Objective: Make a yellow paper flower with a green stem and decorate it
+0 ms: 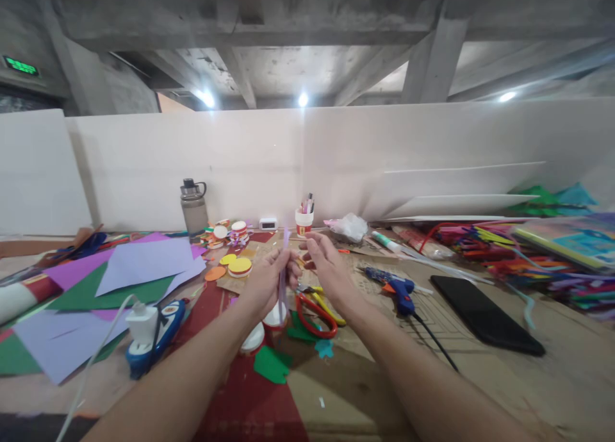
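Note:
My left hand point(271, 277) is closed, its thumb and fingers pinching a thin light-purple strip point(282, 299) that stands upright, reaching above and below the fingers. Close beside it, my right hand point(327, 266) has its fingers bent and apart, with nothing I can make out in them; the fingertips come near the left fingers. Below the hands lie red-handled scissors point(323, 333) and a yellow-handled tool point(329, 306). White-topped round pieces point(252, 339) sit under my left wrist, near green paper scraps point(272, 364) and a small blue cutout point(324, 348).
At left are purple and green paper sheets point(144, 262) and a blue power strip point(168, 320). A bottle point(193, 211) and a pen cup point(303, 224) stand behind. On the right lie a glue gun point(402, 293), a black phone point(485, 314) and colourful pipe cleaners point(461, 243).

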`<state>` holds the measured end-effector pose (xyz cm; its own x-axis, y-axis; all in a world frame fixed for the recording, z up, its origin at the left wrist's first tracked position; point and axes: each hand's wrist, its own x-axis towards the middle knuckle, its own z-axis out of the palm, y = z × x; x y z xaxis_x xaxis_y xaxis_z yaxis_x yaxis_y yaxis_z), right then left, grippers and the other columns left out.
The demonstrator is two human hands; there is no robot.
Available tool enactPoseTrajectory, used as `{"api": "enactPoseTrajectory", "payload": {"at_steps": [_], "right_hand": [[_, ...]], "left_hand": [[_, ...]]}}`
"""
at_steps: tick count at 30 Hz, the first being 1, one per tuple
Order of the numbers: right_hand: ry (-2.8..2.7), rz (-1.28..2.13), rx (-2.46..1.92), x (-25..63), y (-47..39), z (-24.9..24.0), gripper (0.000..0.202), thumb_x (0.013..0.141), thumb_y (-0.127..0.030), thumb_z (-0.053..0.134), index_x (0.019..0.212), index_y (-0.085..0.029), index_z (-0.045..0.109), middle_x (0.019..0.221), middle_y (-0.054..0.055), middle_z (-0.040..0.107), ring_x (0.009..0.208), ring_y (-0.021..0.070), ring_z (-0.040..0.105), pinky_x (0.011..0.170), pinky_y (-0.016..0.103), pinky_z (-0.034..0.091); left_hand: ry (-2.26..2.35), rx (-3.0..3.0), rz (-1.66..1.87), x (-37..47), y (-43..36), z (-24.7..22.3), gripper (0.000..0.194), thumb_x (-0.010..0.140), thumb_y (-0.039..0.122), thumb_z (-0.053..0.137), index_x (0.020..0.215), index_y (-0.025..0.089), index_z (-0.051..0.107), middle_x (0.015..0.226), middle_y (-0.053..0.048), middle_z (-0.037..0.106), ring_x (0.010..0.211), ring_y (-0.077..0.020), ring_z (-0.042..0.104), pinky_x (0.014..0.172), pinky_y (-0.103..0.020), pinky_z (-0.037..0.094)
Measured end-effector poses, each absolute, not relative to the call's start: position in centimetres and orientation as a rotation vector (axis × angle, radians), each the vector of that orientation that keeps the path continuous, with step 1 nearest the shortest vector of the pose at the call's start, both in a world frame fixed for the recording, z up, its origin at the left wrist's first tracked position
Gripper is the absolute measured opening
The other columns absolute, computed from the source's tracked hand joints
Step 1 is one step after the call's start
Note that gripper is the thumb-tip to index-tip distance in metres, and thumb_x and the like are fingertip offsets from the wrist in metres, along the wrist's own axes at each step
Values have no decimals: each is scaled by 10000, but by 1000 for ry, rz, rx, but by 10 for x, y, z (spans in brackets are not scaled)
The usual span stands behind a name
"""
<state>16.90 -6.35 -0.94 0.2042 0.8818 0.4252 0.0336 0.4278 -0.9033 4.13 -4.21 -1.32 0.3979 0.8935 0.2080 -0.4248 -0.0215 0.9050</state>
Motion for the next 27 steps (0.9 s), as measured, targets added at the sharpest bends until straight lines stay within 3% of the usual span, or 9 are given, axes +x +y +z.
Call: {"api": "enactPoseTrajectory", "payload": {"at_steps": [5,10,15,21,27], "right_hand": [[-1502,917,-928,149,-75,-21,351,884,-455,480,1122,-223,595,1001,66,662,866,204,625,777,362,504],[-1550,957,-961,140,-76,-24,171,826,-352,556,811,-213,656,776,28,655,719,185,592,686,322,473],[-1450,1152,-967,136,-74,-20,262,754,-404,628,594,-200,586,572,-23,539,537,124,467,555,265,379],[-1458,1196,-1055,135,-71,-15,336,757,-483,619,609,-184,581,576,-5,575,539,124,504,534,254,375],[-1510,1095,-1110,134,-70,-6,303,727,-407,650,536,-193,552,485,-39,485,445,91,375,458,232,274]], "left_hand": [[565,1155,1436,33,-41,-3,352,743,484,713,847,159,624,696,-24,694,591,-124,632,513,-197,450],[653,1202,1373,31,-42,-6,367,766,511,673,891,168,637,852,-69,739,699,-174,681,574,-242,495],[664,1189,1396,32,-42,-10,321,792,483,654,874,172,657,813,-61,742,774,-184,691,700,-268,510],[652,1109,1332,31,-38,-15,345,787,504,644,901,178,650,827,-56,735,602,-155,652,474,-221,436],[627,1028,1324,33,-40,-11,302,783,434,657,900,156,637,789,-62,724,565,-149,634,452,-220,426]]}}
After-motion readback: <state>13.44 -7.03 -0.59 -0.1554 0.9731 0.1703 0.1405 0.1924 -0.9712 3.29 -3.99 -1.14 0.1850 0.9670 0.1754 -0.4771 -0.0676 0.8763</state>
